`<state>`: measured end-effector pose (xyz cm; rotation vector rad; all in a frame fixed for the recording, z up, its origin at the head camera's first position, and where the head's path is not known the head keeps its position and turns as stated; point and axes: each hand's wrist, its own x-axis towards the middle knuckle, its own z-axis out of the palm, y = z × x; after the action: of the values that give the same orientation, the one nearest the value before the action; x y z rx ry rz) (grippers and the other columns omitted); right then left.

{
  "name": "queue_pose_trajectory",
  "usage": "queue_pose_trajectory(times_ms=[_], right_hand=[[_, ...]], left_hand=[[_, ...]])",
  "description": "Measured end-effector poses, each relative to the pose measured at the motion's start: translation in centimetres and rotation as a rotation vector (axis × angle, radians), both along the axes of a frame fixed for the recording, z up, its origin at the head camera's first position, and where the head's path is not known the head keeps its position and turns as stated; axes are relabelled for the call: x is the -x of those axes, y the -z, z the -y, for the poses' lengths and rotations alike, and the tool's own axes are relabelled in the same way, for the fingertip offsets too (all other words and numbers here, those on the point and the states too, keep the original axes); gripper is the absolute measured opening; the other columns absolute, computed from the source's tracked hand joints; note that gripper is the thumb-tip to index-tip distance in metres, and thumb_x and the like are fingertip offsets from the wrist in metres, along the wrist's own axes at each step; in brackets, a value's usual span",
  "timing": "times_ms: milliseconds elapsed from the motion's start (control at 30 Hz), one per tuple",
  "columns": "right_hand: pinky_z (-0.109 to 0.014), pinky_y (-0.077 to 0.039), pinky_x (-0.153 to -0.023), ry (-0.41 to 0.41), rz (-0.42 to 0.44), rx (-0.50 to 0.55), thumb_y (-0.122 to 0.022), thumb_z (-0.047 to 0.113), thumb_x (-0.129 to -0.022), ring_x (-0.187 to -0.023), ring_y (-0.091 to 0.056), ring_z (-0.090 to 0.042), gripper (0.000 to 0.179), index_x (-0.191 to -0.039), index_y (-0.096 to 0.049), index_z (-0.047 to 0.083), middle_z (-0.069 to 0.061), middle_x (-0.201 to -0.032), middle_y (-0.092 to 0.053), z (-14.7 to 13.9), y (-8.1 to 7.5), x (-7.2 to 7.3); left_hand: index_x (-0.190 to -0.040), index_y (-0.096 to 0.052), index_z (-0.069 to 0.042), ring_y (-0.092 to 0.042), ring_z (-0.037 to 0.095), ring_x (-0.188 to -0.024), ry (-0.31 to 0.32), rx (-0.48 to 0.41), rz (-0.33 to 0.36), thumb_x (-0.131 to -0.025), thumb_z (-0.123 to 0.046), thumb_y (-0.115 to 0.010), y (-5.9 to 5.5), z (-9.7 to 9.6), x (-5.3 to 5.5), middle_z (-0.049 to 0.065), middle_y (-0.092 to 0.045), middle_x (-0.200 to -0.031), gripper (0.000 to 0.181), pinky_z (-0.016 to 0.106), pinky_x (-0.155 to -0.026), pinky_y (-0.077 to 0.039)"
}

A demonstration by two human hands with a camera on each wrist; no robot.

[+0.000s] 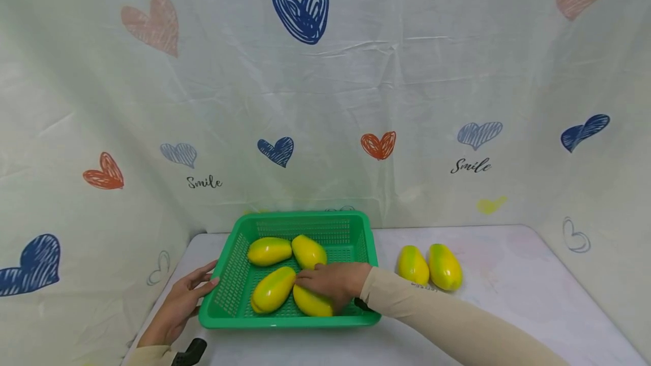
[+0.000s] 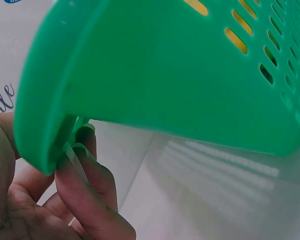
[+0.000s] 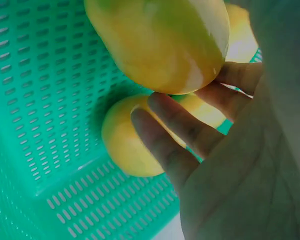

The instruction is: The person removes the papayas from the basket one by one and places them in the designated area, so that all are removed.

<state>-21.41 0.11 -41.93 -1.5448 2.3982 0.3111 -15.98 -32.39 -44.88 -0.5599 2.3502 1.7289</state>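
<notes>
A green plastic basket [image 1: 287,322] with slotted walls holds several yellow papayas with green streaks, among them one at front left [image 1: 273,291]. My left hand [image 1: 178,301] grips the basket's left rim; in the left wrist view its fingers [image 2: 97,195] curl under the rim's edge. Inside the basket, my right hand [image 1: 335,281] lies over the front-right papaya [image 1: 310,302] and partly hides it. The right wrist view shows its fingers [image 3: 185,125] spread and nearly straight, touching the near papaya [image 3: 162,45]. The right thumb is hidden there.
Two more papayas, a left one [image 1: 413,265] and a right one [image 1: 445,267], lie side by side on the white table [image 1: 508,298], right of the basket and beyond the right forearm. A pale curtain [image 1: 325,89] printed with hearts hangs behind the table.
</notes>
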Motion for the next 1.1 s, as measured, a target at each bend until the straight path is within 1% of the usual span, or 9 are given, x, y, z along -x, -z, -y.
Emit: queue_pose_trajectory(times_ms=[67,200,300,467,633,767,867,933,1100], right_hand=[[-0.022,-0.041,-0.089,-0.001,-0.018,-0.003,-0.082,0.035,-0.069,-0.115,-0.043,-0.011,0.094,-0.145,-0.028,0.028,0.009,-0.141,-0.03,-0.2,-0.1,0.0],[-0.021,-0.041,-0.085,-0.01,-0.047,-0.017,-0.082,0.038,-0.068,-0.11,-0.044,-0.011,0.09,-0.142,-0.031,0.034,0.008,-0.138,-0.032,-0.6,-0.3,0.0],[-0.021,-0.041,-0.085,0.006,-0.04,-0.024,-0.083,0.038,-0.067,-0.109,-0.044,-0.01,0.091,-0.142,-0.031,0.031,0.009,-0.138,-0.033,-0.7,-0.3,0.0],[-0.022,-0.04,-0.091,0.034,-0.017,-0.028,-0.081,0.042,-0.068,-0.114,-0.043,-0.01,0.089,-0.141,-0.031,0.025,0.009,-0.139,-0.033,-0.8,-0.3,0.2],[-0.021,-0.039,-0.091,0.065,-0.009,-0.024,-0.079,0.048,-0.068,-0.11,-0.044,-0.008,0.086,-0.138,-0.034,0.026,0.009,-0.135,-0.037,-1.2,-0.3,0.3],[-0.022,-0.04,-0.088,0.093,0.04,0.028,-0.08,0.046,-0.067,-0.105,-0.045,-0.008,0.086,-0.138,-0.035,0.026,0.006,-0.13,-0.039,-2.0,-0.7,0.4],[-0.023,-0.041,-0.086,0.105,0.083,0.101,-0.081,0.043,-0.067,-0.102,-0.043,-0.009,0.088,-0.14,-0.034,0.025,0.003,-0.128,-0.038,-2.8,-1.1,0.6],[-0.023,-0.041,-0.086,0.102,0.1,0.151,-0.08,0.042,-0.067,-0.104,-0.042,-0.009,0.089,-0.141,-0.033,0.024,0.0,-0.13,-0.036,-3.5,-1.6,0.8],[-0.025,-0.04,-0.09,0.07,0.077,0.281,-0.078,0.043,-0.068,-0.11,-0.041,-0.013,0.091,-0.143,-0.031,0.021,-0.003,-0.133,-0.034,-5.5,-2.4,1.0]], left_hand=[[-0.144,-0.034,-0.012,-0.055,0.02,-0.088,-0.003,0.001,0.003,-0.086,-0.035,-0.065,-0.1,0.0,0.0,0.019,-0.036,-0.132,0.069,0.036,-0.068,-0.046],[-0.144,-0.035,-0.012,-0.055,0.02,-0.088,-0.003,0.002,-0.002,-0.086,-0.035,-0.065,0.0,-0.1,0.0,0.019,-0.037,-0.131,0.069,0.036,-0.068,-0.047],[-0.144,-0.034,-0.012,-0.054,0.021,-0.089,-0.003,-0.001,-0.001,-0.086,-0.036,-0.065,0.0,-0.1,0.0,0.019,-0.037,-0.131,0.07,0.036,-0.068,-0.046],[-0.144,-0.034,-0.012,-0.053,0.022,-0.091,-0.005,-0.011,0.005,-0.086,-0.036,-0.065,0.0,-0.1,0.0,0.019,-0.037,-0.13,0.07,0.036,-0.068,-0.046],[-0.144,-0.034,-0.011,-0.052,0.022,-0.09,-0.013,-0.018,0.019,-0.086,-0.034,-0.065,0.0,-0.1,0.1,0.02,-0.035,-0.13,0.069,0.036,-0.069,-0.046],[-0.144,-0.034,-0.011,-0.051,0.022,-0.092,-0.014,-0.012,0.031,-0.088,-0.033,-0.064,0.0,-0.1,0.1,0.021,-0.033,-0.132,0.067,0.036,-0.069,-0.047],[-0.144,-0.033,-0.011,-0.051,0.023,-0.092,-0.016,-0.012,0.031,-0.088,-0.033,-0.064,0.0,-0.2,0.1,0.021,-0.033,-0.132,0.067,0.036,-0.069,-0.047],[-0.144,-0.033,-0.011,-0.051,0.023,-0.092,-0.015,-0.012,0.03,-0.088,-0.033,-0.064,0.0,-0.2,0.1,0.021,-0.033,-0.132,0.068,0.036,-0.069,-0.047],[-0.144,-0.033,-0.01,-0.05,0.023,-0.094,-0.018,-0.01,0.033,-0.088,-0.033,-0.063,-0.1,-0.1,0.1,0.021,-0.033,-0.131,0.068,0.036,-0.07,-0.047]])
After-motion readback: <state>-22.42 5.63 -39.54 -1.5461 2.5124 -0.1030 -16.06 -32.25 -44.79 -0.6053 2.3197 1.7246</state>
